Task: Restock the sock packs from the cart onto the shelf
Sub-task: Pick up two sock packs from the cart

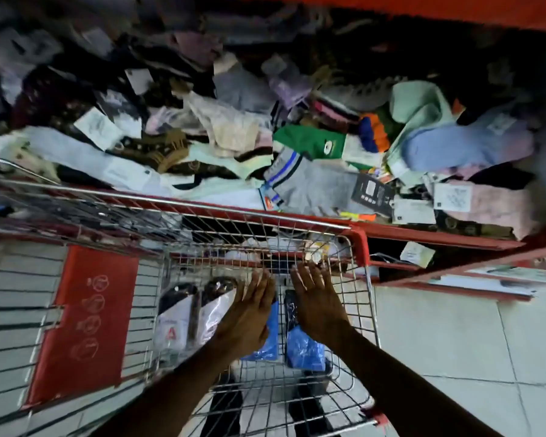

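Note:
Both my hands reach down into the wire cart (pixel 364 313). My left hand (pixel 249 313) lies flat, fingers spread, over a blue sock pack (pixel 270 343). My right hand (pixel 319 301) rests, fingers spread, on a second blue and dark sock pack (pixel 303 345). Left of them in the cart lies a clear pack of white and dark socks (pixel 186 316). Neither hand visibly grips a pack. Beyond the cart's far rim the red shelf (pixel 423 233) holds a loose heap of mixed socks (pixel 312 181).
The cart's red child-seat flap (pixel 82 326) stands at the left. A lower red shelf level (pixel 454 272) with labelled items sits to the right of the cart. Pale floor tiles (pixel 454 342) show at the lower right.

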Demonstrator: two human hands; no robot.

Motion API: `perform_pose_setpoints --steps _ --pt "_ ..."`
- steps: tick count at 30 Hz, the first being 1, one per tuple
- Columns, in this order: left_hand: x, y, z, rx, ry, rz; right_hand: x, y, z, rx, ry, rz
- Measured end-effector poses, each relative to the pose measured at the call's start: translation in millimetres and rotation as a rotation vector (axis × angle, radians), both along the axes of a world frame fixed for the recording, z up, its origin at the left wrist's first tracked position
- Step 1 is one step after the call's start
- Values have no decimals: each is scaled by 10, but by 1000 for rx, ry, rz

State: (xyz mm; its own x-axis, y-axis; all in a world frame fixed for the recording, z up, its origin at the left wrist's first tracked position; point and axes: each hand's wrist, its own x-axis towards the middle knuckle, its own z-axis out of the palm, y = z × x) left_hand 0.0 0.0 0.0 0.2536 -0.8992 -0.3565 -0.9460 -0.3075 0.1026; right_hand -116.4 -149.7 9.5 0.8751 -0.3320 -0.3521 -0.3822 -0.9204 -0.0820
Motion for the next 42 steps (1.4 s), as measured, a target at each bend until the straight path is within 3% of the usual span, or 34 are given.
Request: perform_pose_setpoints --steps 5,10,13,21,25,31,35,42 --pt "165 -244 -476 108 113 15 187 -216 -461 -13 258 162" --pt "205 -349 -664 196 204 3 325 -304 -633 130 452 219" --pt "180 -323 -722 165 241 24 301 -251 -685 178 436 140" --pt "70 -220 -639 132 94 -28 195 -54 -431 75 404 60" --pt "63 -144 -702 159 175 -42 99 104 -308 62 245 -51" --pt "157 -177 -567 175 434 15 -7 229 -209 -55 130 -95" --pt "224 -143 -400 145 425 0 -43 261 -91 77 127 -90" --pt "71 105 -110 77 375 -75 -92 292 93 127 163 -82"
